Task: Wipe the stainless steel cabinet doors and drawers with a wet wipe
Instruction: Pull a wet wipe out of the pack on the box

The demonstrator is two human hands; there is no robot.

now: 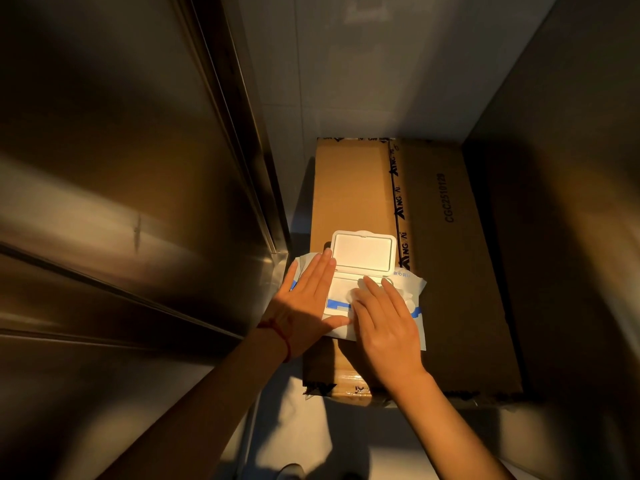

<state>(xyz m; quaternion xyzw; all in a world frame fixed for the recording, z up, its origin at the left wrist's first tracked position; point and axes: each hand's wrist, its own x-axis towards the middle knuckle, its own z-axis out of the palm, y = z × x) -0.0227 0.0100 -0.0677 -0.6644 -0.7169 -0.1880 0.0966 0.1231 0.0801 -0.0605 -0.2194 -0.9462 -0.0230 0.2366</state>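
Observation:
A white and blue pack of wet wipes lies on a cardboard box, its white flip lid standing open. My left hand lies flat on the pack's left side, fingers straight, a red string round the wrist. My right hand rests over the opening, its fingertips on a white wipe that sticks out. Whether the fingers pinch the wipe is hidden. The stainless steel cabinet fills the left of the view, with a drawer seam running across it.
A tall dark panel stands to the right of the box. A pale tiled wall rises behind it. Light floor shows in front of the box, between my arms.

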